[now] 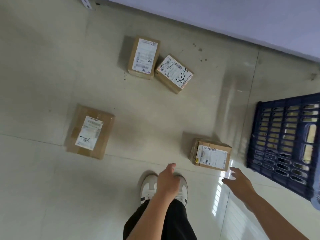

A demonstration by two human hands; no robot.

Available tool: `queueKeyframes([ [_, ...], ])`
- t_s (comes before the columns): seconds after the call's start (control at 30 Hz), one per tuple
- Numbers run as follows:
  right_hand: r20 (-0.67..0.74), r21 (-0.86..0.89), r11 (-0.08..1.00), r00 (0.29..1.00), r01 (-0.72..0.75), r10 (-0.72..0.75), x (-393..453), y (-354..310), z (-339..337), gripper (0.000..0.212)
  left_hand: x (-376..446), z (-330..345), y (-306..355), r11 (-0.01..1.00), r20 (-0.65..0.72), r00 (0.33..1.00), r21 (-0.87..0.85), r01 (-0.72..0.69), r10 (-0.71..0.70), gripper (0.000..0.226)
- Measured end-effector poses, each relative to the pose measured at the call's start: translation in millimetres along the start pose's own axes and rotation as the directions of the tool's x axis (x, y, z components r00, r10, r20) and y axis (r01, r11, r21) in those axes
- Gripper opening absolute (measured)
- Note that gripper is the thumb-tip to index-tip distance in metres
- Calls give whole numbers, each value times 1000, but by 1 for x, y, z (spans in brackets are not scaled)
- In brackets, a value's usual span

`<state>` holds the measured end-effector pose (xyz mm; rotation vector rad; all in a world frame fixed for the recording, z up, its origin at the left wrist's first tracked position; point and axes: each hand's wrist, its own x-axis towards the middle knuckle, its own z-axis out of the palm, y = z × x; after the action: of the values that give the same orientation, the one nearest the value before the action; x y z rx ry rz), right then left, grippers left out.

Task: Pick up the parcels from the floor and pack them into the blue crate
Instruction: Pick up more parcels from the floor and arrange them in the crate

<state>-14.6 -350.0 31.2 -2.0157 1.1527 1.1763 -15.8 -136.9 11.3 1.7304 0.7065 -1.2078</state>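
Observation:
Several brown cardboard parcels with white labels lie on the tiled floor. The nearest parcel sits just ahead of my right hand, which is open and a short way from its near edge. My left hand hovers empty above my shoes, fingers loosely apart. A larger parcel lies to the left. Two more, a tall-label parcel and a parcel marked 8825, touch each other farther off. The blue slotted crate stands at the right edge, partly cut off.
A pale wall runs along the far side behind the two touching parcels. My white shoes and black trousers are below my hands. Bright window glare lies on the tiles near my right hand.

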Motion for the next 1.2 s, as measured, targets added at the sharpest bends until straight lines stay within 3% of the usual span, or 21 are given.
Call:
queueKeyframes([
  [0.13,-46,70,996,998,-47,50,67,16,7,84,60,48,3,999,54,998,27,-41,39,63],
  [0.23,6,204,975,996,-87,88,100,31,12,88,83,81,11,993,54,992,5,-117,117,65],
  [0.4,15,425,902,997,-71,71,109,31,16,40,91,115,29,990,56,991,-80,-113,118,53],
  [0.57,-46,429,902,998,54,-38,62,9,-14,50,50,93,57,982,-48,988,-111,-151,147,51],
  [0.9,-173,427,862,961,272,-218,-75,-30,-116,47,-78,66,145,962,-215,959,-158,-222,186,59],
  [1.03,-255,438,818,924,374,-286,-99,-12,-161,48,-113,94,178,929,-244,926,-161,-333,289,59],
  [1.2,-338,456,787,899,415,-278,-101,66,-226,36,-152,175,204,894,-216,901,-172,-414,376,52],
])
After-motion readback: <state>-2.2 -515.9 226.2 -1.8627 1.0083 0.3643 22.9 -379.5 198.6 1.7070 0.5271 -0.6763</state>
